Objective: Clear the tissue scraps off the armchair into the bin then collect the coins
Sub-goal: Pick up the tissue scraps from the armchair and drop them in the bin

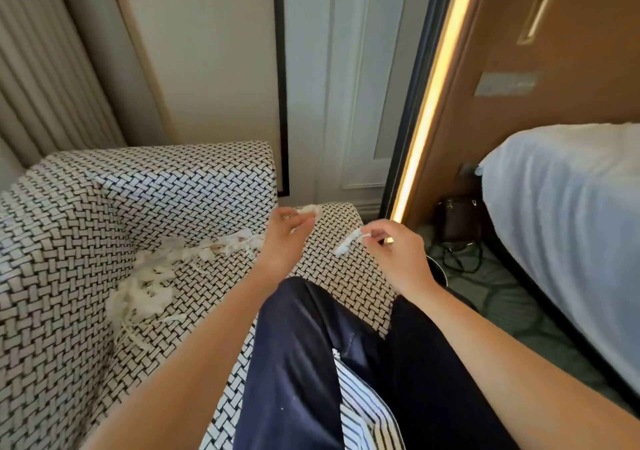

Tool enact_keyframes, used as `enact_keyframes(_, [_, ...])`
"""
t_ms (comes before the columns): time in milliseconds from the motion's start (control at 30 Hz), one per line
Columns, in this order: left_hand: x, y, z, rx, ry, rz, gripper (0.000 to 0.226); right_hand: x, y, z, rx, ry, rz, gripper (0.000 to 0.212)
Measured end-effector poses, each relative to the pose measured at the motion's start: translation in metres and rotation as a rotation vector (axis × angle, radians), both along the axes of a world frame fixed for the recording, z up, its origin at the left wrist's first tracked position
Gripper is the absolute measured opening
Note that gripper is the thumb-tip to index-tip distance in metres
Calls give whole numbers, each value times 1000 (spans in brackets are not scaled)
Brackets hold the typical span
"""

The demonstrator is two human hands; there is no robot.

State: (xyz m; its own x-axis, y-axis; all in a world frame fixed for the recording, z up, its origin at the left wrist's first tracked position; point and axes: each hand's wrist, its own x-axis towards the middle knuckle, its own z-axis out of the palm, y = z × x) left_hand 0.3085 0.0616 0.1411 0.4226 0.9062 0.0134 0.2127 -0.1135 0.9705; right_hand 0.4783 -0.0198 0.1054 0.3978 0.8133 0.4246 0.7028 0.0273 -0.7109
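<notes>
One armchair (173, 186) with a black-and-white woven cover. On its seat, a messy heap of white tissue scraps (149, 287), too many and too blurry to count, spread from the middle of the seat toward the back corner. Two bare hands, held apart above the right side of the seat. Left hand (287, 242), fingers bent, pinching one small scrap (309, 210) at the fingertips. Right hand (398, 255), fingers curled, pinching one long thin scrap (348, 243), hanging down to the left. One leg in dark blue trousers (311, 363) over the front of the seat. To the right, one bed (561, 207) with white covers, and one dark bag (457, 221) on the floor beside it.
</notes>
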Motion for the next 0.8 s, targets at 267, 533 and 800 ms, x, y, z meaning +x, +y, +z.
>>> enact_keyframes(267, [-9,24,9,59,-52,-58,14,0,24,22,17,-37,-27,14])
enact_keyframes(533, [39,53,-15,7,84,-111,26,57,44,5,-80,-27,-46,13])
enact_keyframes(800, [142,73,-55,-103,274,-248,38,163,64,-36,-222,-9,-109,12])
